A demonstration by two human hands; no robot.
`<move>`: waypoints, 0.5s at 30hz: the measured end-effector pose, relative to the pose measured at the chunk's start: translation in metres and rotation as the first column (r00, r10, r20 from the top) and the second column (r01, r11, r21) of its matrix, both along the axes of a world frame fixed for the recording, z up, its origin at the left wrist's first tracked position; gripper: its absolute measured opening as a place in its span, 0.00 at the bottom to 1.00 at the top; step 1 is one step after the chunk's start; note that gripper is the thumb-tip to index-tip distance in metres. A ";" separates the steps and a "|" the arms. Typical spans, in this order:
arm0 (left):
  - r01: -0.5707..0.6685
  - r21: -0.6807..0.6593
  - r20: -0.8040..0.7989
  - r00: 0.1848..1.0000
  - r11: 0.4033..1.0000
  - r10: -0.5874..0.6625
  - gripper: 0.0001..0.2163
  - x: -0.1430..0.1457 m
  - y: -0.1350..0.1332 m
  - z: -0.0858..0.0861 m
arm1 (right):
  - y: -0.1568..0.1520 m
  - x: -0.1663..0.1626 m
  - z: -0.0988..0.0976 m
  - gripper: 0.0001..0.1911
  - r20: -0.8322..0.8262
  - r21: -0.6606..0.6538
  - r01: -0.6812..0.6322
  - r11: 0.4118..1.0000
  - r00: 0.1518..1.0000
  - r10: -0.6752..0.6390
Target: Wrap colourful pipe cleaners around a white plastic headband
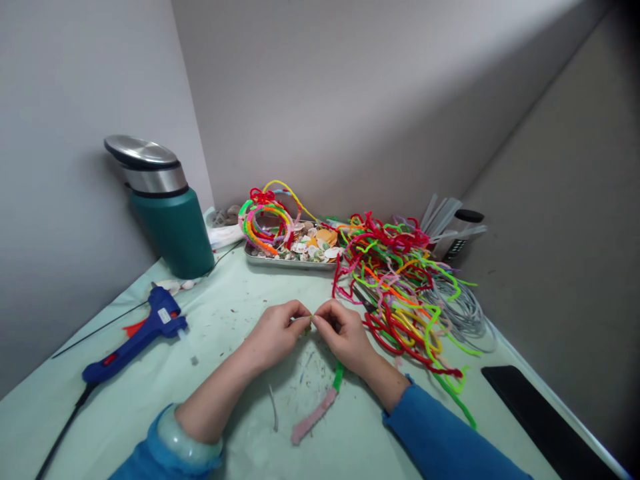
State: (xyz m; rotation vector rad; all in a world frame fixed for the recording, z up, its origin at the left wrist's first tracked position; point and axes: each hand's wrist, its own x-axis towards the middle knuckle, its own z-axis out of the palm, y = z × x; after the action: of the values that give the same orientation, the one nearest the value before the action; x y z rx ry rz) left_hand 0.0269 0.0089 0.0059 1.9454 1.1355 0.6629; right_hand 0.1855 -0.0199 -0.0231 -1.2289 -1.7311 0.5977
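My left hand (pixel 280 332) and my right hand (pixel 345 333) meet fingertip to fingertip above the middle of the table, both closed in a pinch. A small bit of green pipe cleaner (pixel 307 329) shows at the fingertips, mostly hidden by them. From beneath my right hand a fuzzy strip (pixel 315 417), green then pink, curves down toward me; whether it joins the bit in my fingers is hidden. A short grey wire piece (pixel 274 408) lies on the table below my left hand.
A tangle of colourful pipe cleaners (pixel 400 267) lies right, beside coiled grey wire (pixel 463 310). Behind my hands, a metal tray (pixel 295 264) holds shells and pipe-cleaner rings (pixel 265 227). A blue glue gun (pixel 135 337) and green bottle (pixel 173 230) are left; a black flat object (pixel 540 420) lies right.
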 end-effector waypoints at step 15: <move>-0.002 -0.271 0.056 0.998 0.963 0.018 0.12 0.002 0.004 -0.014 | 0.000 0.000 -0.001 0.03 0.039 0.015 -0.004 1.000 0.999 0.003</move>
State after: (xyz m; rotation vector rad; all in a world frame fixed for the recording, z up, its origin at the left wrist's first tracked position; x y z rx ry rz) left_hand 0.0292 0.0134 -0.0084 1.6793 1.1376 0.5345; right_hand 0.1860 -0.0195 -0.0238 -1.2347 -1.7670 0.5656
